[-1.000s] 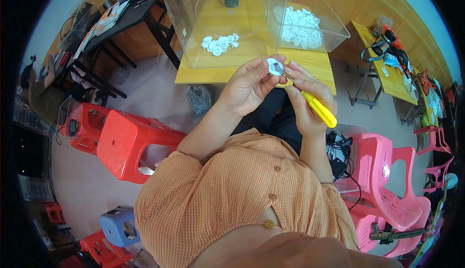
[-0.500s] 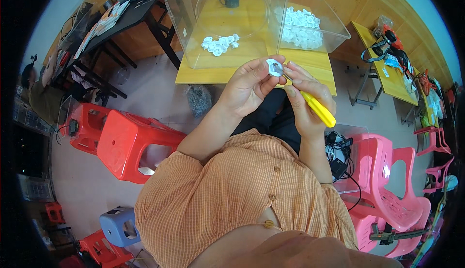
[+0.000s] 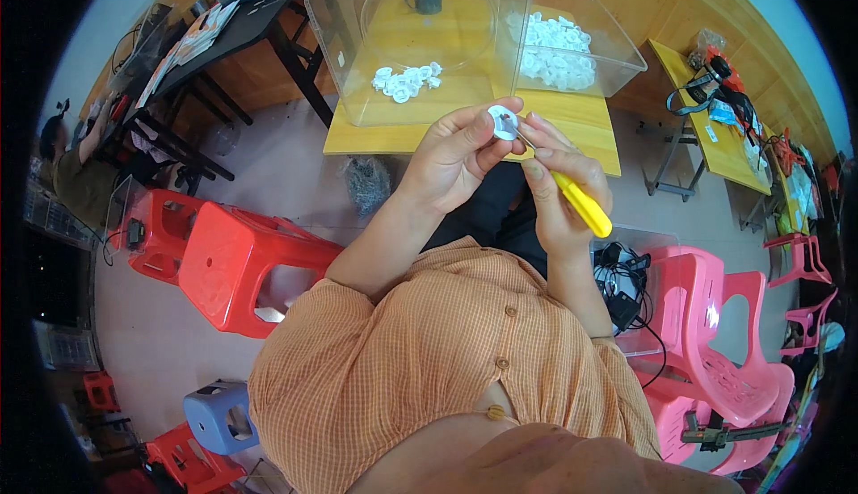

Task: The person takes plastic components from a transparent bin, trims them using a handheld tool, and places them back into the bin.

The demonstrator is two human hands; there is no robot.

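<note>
Behind the left hand (image 3: 456,159), half-hidden white disc (image 3: 503,123), tool tip unclear.

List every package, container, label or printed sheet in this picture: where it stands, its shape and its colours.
Clear plastic box, left on yellow table, rectangular.
Second clear box, to its right, full of white pieces.
Printed sheets, dark desk at upper left, flat, multicoloured.
Clear bag, side table at right.

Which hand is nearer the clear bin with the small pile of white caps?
Left. The left hand holds a white cap just below that bin; the right hand, gripping a yellow-handled tool, sits further right and lower.
</note>
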